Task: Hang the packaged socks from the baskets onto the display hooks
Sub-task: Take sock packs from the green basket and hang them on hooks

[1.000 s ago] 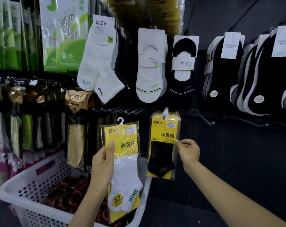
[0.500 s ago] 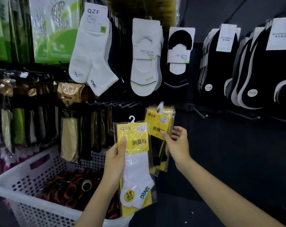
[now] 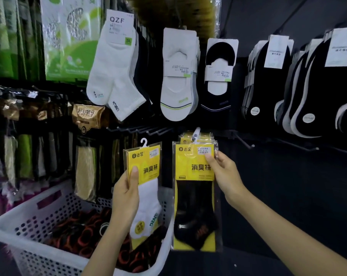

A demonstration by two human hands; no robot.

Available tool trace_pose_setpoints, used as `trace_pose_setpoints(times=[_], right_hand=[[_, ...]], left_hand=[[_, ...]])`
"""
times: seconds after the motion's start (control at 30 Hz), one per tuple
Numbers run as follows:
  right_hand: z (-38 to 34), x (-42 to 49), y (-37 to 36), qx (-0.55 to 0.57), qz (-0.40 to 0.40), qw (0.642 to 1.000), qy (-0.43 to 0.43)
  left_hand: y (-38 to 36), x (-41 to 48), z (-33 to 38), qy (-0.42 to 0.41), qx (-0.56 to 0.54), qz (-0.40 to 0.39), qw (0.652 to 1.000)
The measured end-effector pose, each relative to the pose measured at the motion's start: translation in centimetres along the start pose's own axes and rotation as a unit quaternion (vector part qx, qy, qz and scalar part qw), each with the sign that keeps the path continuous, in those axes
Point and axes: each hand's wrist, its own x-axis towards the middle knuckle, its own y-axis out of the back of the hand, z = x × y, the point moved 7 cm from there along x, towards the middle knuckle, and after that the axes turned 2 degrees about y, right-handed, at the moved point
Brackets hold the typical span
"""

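Pinching black-sock pack corner, right hand

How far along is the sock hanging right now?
Done: a few yellow packs hang on the hook behind the front one. In hand: the right hand pinches the black-sock pack at that hook; whether it is seated is unclear. The left hand holds the white-sock pack, its hanger free. Left: that pack, plus dark items in the basket; bare hooks wait alongside.

Dim overall; back wall nearly black at right. White hanging socks brightest, yellow sock packets vivid, faint glare on film. Frame edges bowed; left-edge goods blurred.
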Motion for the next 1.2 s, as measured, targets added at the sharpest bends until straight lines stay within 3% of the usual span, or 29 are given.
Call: trace_pose_setpoints(times=[0.17,0.3,0.43,0.6,0.9,1.2], right_hand=[[-2.4,-2.1,-1.2,0.030,-0.063,0.997,0.018],[-2.6,-3.8,-1.9,0.032,-0.085,0.996,0.010],[-4.0,-4.4,-1.5,0.016,-0.104,0.994,0.020],[-6.3,-3.5,-0.1,-0.002,-0.099,0.994,0.046],[-6.9,-3.7,0.8,-0.154,-0.144,0.976,0.048],[-7.4,-4.1,0.3,-0.094,-0.108,0.987,0.072]], left_hand=[[-2.5,-1.1,1.0,0.080,-0.138,-0.084,0.984],[-3.5,-2.0,3.0,0.080,-0.190,-0.108,0.973],[-2.6,-2.0,3.6,0.064,-0.179,-0.073,0.979],[-2.8,-2.5,3.9,0.036,-0.135,-0.088,0.986],[-3.7,-3.4,3.2,0.058,-0.131,-0.126,0.982],[-3.5,-3.3,3.5,0.070,-0.180,-0.131,0.973]])
